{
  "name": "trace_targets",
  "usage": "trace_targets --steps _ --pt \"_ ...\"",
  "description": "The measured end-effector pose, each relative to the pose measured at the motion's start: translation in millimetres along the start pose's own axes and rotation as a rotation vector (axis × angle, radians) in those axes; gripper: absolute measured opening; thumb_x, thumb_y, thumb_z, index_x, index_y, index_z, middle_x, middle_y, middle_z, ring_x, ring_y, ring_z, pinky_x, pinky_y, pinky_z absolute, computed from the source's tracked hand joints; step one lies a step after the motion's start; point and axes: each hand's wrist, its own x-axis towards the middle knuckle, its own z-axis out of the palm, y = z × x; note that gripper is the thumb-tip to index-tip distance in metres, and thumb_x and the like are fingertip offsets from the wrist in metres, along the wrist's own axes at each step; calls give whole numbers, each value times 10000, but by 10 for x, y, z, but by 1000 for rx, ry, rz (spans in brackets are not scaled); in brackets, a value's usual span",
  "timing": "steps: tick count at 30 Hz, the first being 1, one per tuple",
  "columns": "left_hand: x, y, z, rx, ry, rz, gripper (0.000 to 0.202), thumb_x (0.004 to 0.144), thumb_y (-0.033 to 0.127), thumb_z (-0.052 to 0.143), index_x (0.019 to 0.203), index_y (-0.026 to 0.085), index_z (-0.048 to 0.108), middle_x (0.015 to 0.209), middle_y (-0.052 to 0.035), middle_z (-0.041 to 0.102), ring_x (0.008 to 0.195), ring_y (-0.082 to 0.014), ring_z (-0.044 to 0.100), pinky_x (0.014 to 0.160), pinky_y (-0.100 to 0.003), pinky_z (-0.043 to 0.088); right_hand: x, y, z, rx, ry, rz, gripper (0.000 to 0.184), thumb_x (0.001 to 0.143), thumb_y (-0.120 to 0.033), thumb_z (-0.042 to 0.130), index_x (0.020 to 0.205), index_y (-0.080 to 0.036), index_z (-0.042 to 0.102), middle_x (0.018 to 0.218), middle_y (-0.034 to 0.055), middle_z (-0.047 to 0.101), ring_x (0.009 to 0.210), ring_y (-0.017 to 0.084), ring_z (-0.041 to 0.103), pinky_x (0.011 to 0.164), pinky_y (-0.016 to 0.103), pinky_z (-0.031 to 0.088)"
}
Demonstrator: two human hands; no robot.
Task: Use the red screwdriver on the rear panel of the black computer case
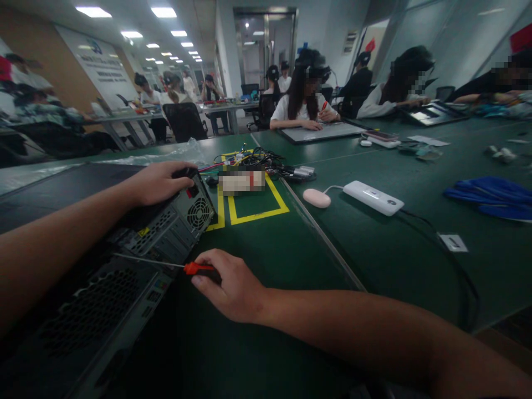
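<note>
A black desktop computer case (87, 316) lies tilted at the left, its back panel with a round fan grille (199, 213) facing right. My left hand (164, 180) grips the far upper corner of the case, its fingers bent over the edge. In my right hand (235, 285) is a screwdriver (193, 268) with a red and black handle. Its long thin shaft points left across the back panel, and the tip lies over the case near the slot covers. Whether the tip touches a screw I cannot tell. My palm hides the rear of the handle.
Past the case lies a bundle of cables (261, 158) by a blurred-out box (241, 181) and yellow tape squares (260, 216). A white power strip (373, 198), a pink mouse-shaped device (316, 198) and blue cloth (490, 197) lie on the green table (316, 266). Co-workers sit across it.
</note>
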Motion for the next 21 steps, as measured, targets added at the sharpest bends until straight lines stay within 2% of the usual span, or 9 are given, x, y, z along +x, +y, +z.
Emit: trace_targets --steps 5,10,13,15,18,21 --pt "-4 48 -16 52 2 13 808 881 580 416 1546 144 563 1601 -172 585 1434 -407 563 1219 -553 404 13 22 14 -38 22 -29 189 1040 -315 621 1180 -190 641 1091 67 713 964 200 675 905 358 554" --pt "54 64 -47 234 -37 106 843 892 593 397 1567 107 534 1541 -238 616 1392 -430 596 1187 -559 421 9 -7 19 -47 33 -30 174 1041 -314 579 1140 -193 655 1048 65 714 942 201 675 858 340 542" --pt "192 67 -73 365 -78 178 882 867 642 426 1585 139 528 1512 -232 638 1373 -430 612 1171 -545 432 15 -64 -14 -81 73 56 81 971 -263 629 1030 -210 647 952 23 710 837 177 650 760 308 507" --pt "341 106 -81 414 -114 160 924 807 693 491 1584 197 546 1466 -187 681 1358 -420 625 1149 -516 455 33 -88 -53 -162 70 174 135 892 -306 728 948 -219 641 898 2 708 754 162 610 680 291 461" --pt "624 242 -44 414 -164 146 902 791 725 533 1561 258 586 1381 -129 742 1318 -409 651 1122 -492 476 72 -80 -112 -368 -56 302 231 849 -406 778 901 -217 655 901 17 731 763 183 633 664 300 450" --pt "927 402 78 447 -207 128 778 846 542 569 1553 220 600 1364 -145 763 1260 -386 680 1096 -467 488 103 -49 -148 -550 -308 226 255 903 -457 722 970 -213 683 989 53 763 845 235 702 686 335 505"
